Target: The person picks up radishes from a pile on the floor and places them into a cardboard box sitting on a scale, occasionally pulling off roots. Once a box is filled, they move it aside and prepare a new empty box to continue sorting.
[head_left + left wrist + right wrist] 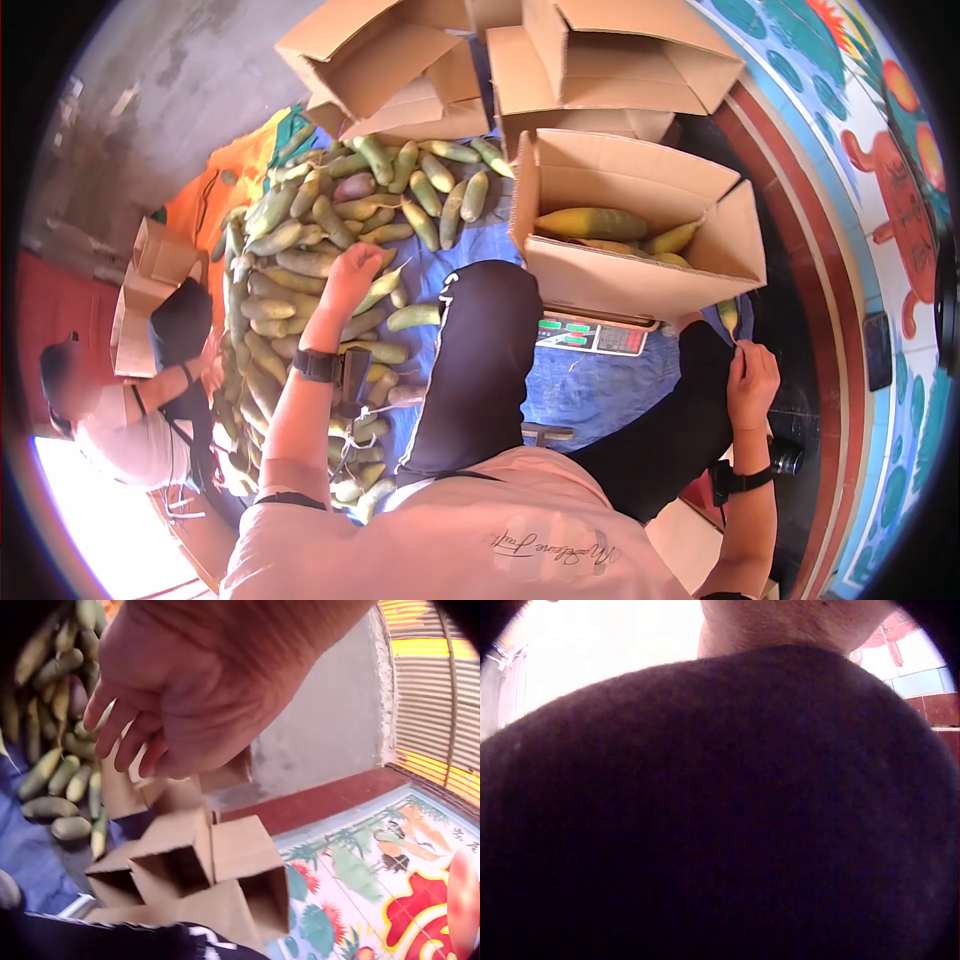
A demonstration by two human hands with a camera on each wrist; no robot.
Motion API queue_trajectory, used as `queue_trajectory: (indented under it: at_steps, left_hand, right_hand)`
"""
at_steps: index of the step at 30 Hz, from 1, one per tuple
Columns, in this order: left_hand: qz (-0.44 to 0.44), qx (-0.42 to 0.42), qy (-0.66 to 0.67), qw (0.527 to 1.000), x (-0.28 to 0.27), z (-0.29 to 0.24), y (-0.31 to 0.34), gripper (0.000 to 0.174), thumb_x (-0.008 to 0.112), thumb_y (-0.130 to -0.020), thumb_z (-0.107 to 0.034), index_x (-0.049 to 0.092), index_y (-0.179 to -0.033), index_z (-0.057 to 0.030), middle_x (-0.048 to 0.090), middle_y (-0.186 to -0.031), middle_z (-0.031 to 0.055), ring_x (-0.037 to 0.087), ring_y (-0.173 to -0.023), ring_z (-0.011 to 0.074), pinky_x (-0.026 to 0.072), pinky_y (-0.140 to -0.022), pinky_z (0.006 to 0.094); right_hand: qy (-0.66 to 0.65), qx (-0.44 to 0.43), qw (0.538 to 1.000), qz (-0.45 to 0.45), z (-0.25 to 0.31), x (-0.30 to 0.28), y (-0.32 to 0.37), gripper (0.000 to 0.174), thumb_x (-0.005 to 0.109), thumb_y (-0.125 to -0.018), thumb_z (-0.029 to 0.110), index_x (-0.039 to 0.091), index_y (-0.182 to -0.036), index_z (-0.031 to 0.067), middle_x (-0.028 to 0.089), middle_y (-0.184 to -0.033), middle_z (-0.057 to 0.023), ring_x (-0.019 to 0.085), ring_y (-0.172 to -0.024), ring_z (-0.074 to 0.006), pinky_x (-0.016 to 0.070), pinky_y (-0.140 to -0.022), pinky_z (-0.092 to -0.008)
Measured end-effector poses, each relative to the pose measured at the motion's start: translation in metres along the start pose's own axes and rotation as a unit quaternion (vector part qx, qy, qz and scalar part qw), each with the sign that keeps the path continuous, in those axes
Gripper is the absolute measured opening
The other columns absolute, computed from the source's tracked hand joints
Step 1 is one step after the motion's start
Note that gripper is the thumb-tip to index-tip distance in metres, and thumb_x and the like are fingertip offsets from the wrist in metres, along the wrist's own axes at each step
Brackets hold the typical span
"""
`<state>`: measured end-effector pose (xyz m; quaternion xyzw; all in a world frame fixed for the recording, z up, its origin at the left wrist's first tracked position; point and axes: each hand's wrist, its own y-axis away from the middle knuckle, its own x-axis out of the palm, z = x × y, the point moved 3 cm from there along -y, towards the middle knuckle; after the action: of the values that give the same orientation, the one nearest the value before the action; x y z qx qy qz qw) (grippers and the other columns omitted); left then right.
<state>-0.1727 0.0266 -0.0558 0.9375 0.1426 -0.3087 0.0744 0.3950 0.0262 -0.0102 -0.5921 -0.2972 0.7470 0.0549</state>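
My left hand (355, 272) hovers over a large pile of green radishes (290, 262). In the left wrist view its fingers (135, 739) hang loosely bent with nothing between them. My right hand (752, 385) is beside my right knee, fingers bent. The thin tail of a green radish (728, 315) runs right up to its fingertips in the head view; I cannot tell whether they pinch it. Dark trouser cloth (720, 802) fills most of the right wrist view and hides the fingers. An open cardboard box (640, 275) holding several radishes (592, 223) sits on a digital scale (590, 335).
More open cardboard boxes (400, 60) stand at the far side. A blue tarp (600, 395) covers the floor around my legs. At the left, another person (130, 425) sits by the pile. A painted wall (900, 420) with a phone-like dark object (878, 350) is on the right.
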Motion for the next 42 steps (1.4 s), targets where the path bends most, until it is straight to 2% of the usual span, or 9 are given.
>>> queue_trajectory:
  at_steps: [5, 8, 19, 26, 28, 29, 31, 34, 42]
  left_hand:
    - [-0.030, -0.070, -0.140, 0.987, -0.009, 0.117, 0.045, 0.027, 0.056, -0.084, -0.023, 0.061, -0.099, -0.0010, 0.064, -0.090, 0.0194, 0.062, -0.089, 0.0321, 0.0478, -0.079, 0.0381]
    - [0.065, -0.083, -0.275, 0.956, 0.003, 0.200, 0.063, 0.030, 0.050, -0.083, -0.027, 0.062, -0.098, -0.0039, 0.063, -0.098, 0.0208, 0.058, -0.096, 0.0386, 0.0454, -0.084, 0.0458]
    - [0.047, -0.273, -0.199, 0.940, 0.019, 0.191, 0.103, 0.029, 0.049, -0.081, -0.025, 0.064, -0.097, -0.0056, 0.064, -0.099, 0.0200, 0.059, -0.098, 0.0367, 0.0441, -0.088, 0.0440]
    - [0.130, -0.152, -0.288, 0.936, 0.042, 0.280, 0.110, 0.028, 0.049, -0.080, -0.025, 0.066, -0.093, -0.0068, 0.064, -0.099, 0.0202, 0.059, -0.097, 0.0369, 0.0449, -0.087, 0.0444]
    - [0.214, -0.058, -0.411, 0.884, 0.048, 0.268, 0.110, 0.030, 0.049, -0.080, -0.025, 0.067, -0.093, -0.0041, 0.064, -0.099, 0.0208, 0.059, -0.097, 0.0372, 0.0454, -0.086, 0.0449]
    - [0.215, -0.060, -0.411, 0.884, 0.048, 0.263, 0.114, 0.030, 0.049, -0.080, -0.025, 0.067, -0.093, -0.0041, 0.064, -0.099, 0.0208, 0.059, -0.097, 0.0372, 0.0454, -0.086, 0.0449]
    - [0.077, -0.242, -0.253, 0.933, 0.036, 0.214, 0.120, 0.029, 0.048, -0.082, -0.020, 0.067, -0.093, -0.0015, 0.064, -0.099, 0.0202, 0.060, -0.096, 0.0357, 0.0474, -0.085, 0.0434]
    - [0.163, -0.150, -0.371, 0.902, 0.043, 0.237, 0.123, 0.027, 0.047, -0.084, -0.016, 0.067, -0.093, -0.0009, 0.064, -0.100, 0.0183, 0.062, -0.094, 0.0324, 0.0495, -0.084, 0.0410]
    - [0.247, -0.156, -0.437, 0.851, 0.058, 0.256, 0.136, 0.024, 0.047, -0.083, -0.013, 0.067, -0.092, -0.0018, 0.065, -0.099, 0.0165, 0.062, -0.094, 0.0307, 0.0505, -0.079, 0.0399]
  right_hand:
    - [0.017, 0.001, 1.000, 0.004, 0.004, 0.003, -0.001, 0.010, 0.059, -0.079, -0.001, 0.059, -0.088, 0.0012, 0.059, -0.079, -0.0134, 0.057, -0.075, -0.0314, 0.0469, -0.068, -0.0398]
    - [0.018, -0.001, 1.000, 0.011, 0.003, 0.005, -0.002, 0.010, 0.059, -0.079, -0.001, 0.059, -0.088, 0.0012, 0.058, -0.079, -0.0135, 0.057, -0.073, -0.0318, 0.0461, -0.066, -0.0401]
    - [0.034, -0.019, 0.999, 0.022, 0.006, 0.007, -0.004, 0.008, 0.056, -0.082, 0.001, 0.059, -0.089, 0.0004, 0.057, -0.078, -0.0138, 0.056, -0.072, -0.0320, 0.0453, -0.065, -0.0401]
    - [0.041, -0.016, 0.999, 0.032, 0.006, 0.008, -0.003, 0.009, 0.055, -0.082, 0.001, 0.059, -0.090, 0.0006, 0.058, -0.080, -0.0139, 0.057, -0.073, -0.0322, 0.0460, -0.066, -0.0399]
    - [0.044, -0.017, 0.998, 0.032, 0.003, 0.008, -0.001, 0.008, 0.055, -0.083, 0.001, 0.059, -0.090, 0.0007, 0.058, -0.081, -0.0139, 0.057, -0.074, -0.0322, 0.0462, -0.067, -0.0397]
    - [0.046, -0.016, 0.998, 0.031, 0.002, 0.009, 0.000, 0.008, 0.054, -0.083, 0.001, 0.059, -0.090, 0.0008, 0.059, -0.081, -0.0138, 0.057, -0.075, -0.0323, 0.0465, -0.068, -0.0395]
    - [0.045, -0.018, 0.998, 0.035, 0.000, 0.010, 0.002, 0.008, 0.054, -0.083, 0.001, 0.059, -0.090, 0.0009, 0.059, -0.082, -0.0138, 0.058, -0.075, -0.0323, 0.0466, -0.068, -0.0394]
    - [0.046, -0.019, 0.998, 0.038, 0.001, 0.007, 0.001, 0.009, 0.054, -0.083, 0.001, 0.059, -0.091, 0.0010, 0.060, -0.083, -0.0139, 0.058, -0.076, -0.0325, 0.0468, -0.069, -0.0393]
    - [0.053, -0.024, 0.997, 0.045, 0.002, 0.008, 0.000, 0.010, 0.054, -0.084, 0.001, 0.059, -0.093, 0.0009, 0.060, -0.085, -0.0138, 0.058, -0.078, -0.0322, 0.0469, -0.070, -0.0391]
